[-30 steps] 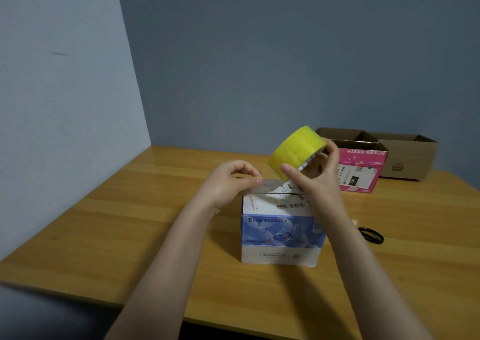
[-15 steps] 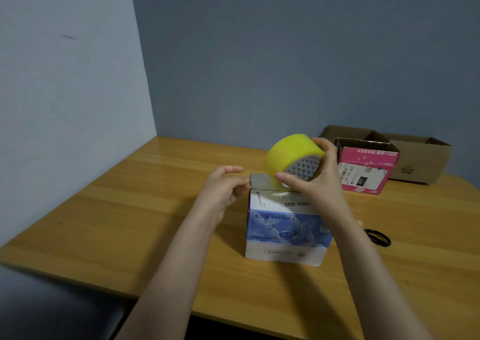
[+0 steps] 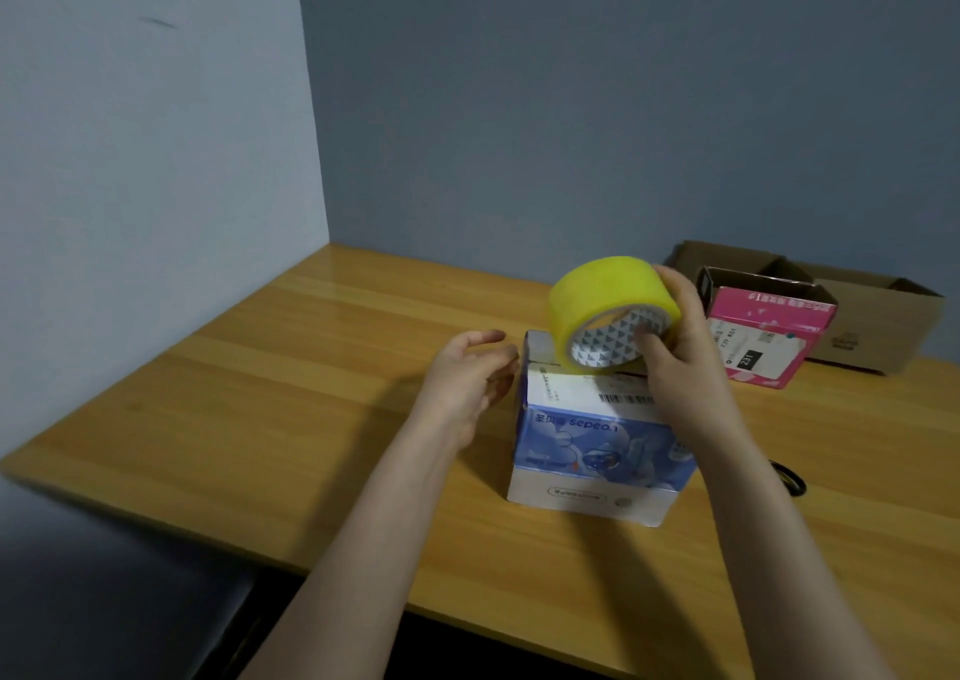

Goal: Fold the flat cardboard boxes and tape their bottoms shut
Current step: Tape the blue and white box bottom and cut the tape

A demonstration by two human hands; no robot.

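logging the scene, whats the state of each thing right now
tape roll: gripped by right hand, above blue box
blue box: upright on table, top flaps closed
left hand: open, holding nothing
pink box: top open
brown boxes: tops open
black loop: flat on table

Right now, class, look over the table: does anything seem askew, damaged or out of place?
Only the pink box, at the back right: it stands open with its printing upside down. Nothing looks spilled or torn.

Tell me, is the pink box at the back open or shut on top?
Open. The pink box shows a dark hollow inside its top rim, with no flaps folded across it.
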